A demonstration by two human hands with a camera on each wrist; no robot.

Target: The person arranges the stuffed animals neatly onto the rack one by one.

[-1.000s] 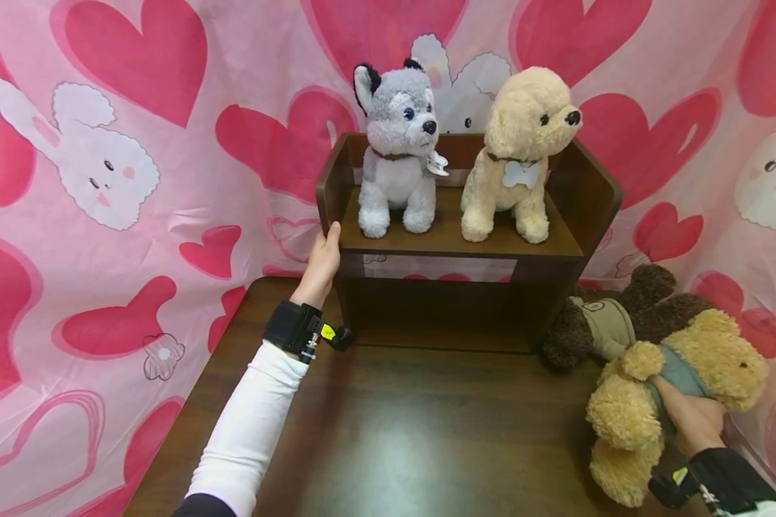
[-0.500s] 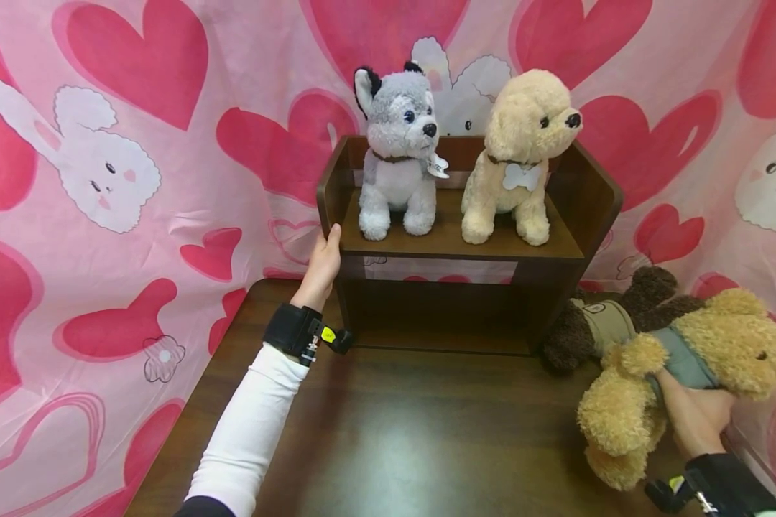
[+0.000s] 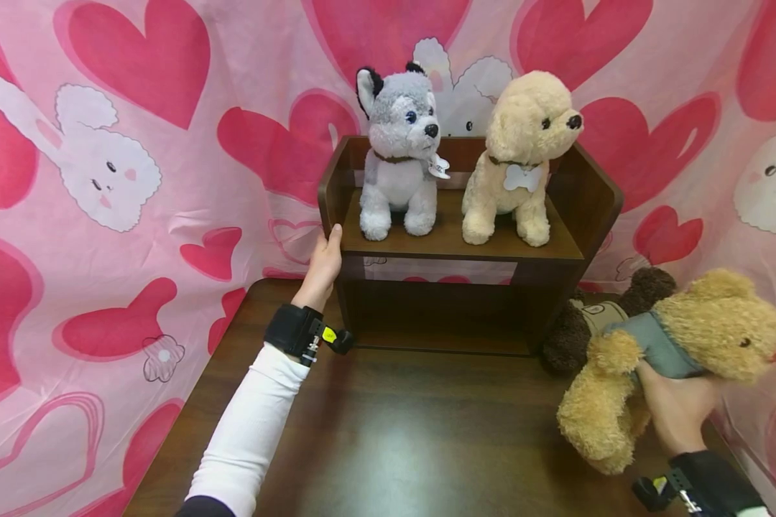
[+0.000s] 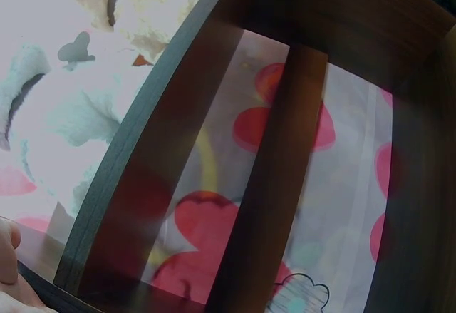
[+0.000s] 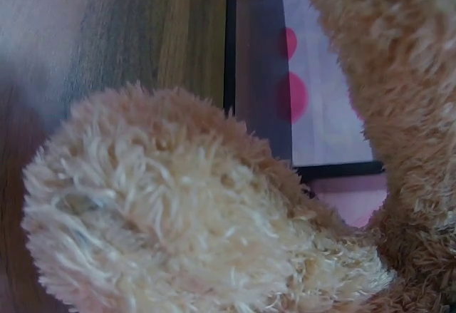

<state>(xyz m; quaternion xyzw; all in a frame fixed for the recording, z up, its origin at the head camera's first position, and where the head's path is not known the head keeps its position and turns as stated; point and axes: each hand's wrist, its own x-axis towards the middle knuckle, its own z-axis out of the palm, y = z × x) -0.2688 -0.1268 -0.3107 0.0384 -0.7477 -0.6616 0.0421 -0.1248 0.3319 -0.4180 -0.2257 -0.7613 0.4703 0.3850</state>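
Observation:
A light-brown teddy bear (image 3: 718,327) in a blue-grey shirt is held around its body by my right hand (image 3: 679,409), at the right of the head view. It lies tilted, head to the right and legs toward the lower left; one furry leg (image 5: 164,206) fills much of the right wrist view. At the middle, my left hand (image 3: 322,267) grips the left side panel of a small dark wooden shelf (image 3: 453,248), thumb at its front edge. A grey-and-white plush husky (image 3: 398,176) and a cream plush dog (image 3: 514,161) sit upright on the shelf's upper board.
A dark-brown plush bear (image 3: 565,341) in a beige top lies on the table beside the shelf's right side, partly hidden by the light-brown bear. The dark wooden table (image 3: 414,424) stretches in front. A pink heart-patterned cloth (image 3: 136,266) hangs behind and around.
My right hand has lifted the light-brown teddy bear and moved it slightly left, so it covers more of the dark-brown bear. My left hand stays at the shelf.

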